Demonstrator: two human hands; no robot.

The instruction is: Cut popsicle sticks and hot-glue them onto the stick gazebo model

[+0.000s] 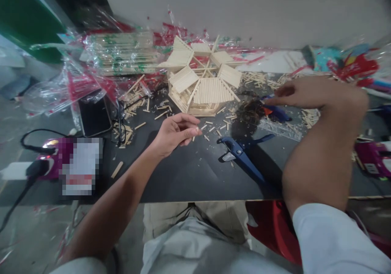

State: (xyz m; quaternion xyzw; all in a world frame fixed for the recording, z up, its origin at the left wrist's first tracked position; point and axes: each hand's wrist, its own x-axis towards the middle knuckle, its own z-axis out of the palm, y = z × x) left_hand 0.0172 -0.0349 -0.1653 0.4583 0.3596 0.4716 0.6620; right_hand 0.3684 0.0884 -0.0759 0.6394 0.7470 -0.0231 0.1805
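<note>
My left hand [181,133] is over the dark table in front of a wooden stick model [212,90]; its thumb and fingers are pinched together at something too small to make out. At the right, my right hand [293,93] reaches over a blue and orange tool [276,111], fingertips at its left end; whether they grip it is unclear. Between my arms lies a blue cutter [244,157] with its handles spread. Short cut sticks [210,131] are scattered beside my left fingertips.
Plastic-wrapped stick bundles [122,54] lie at the back left. A phone [94,115], glasses [120,123] and a purple power strip [56,155] with cables are on the left. A clear ruler [281,130] lies under my right arm. The table's front edge [195,201] is near my body.
</note>
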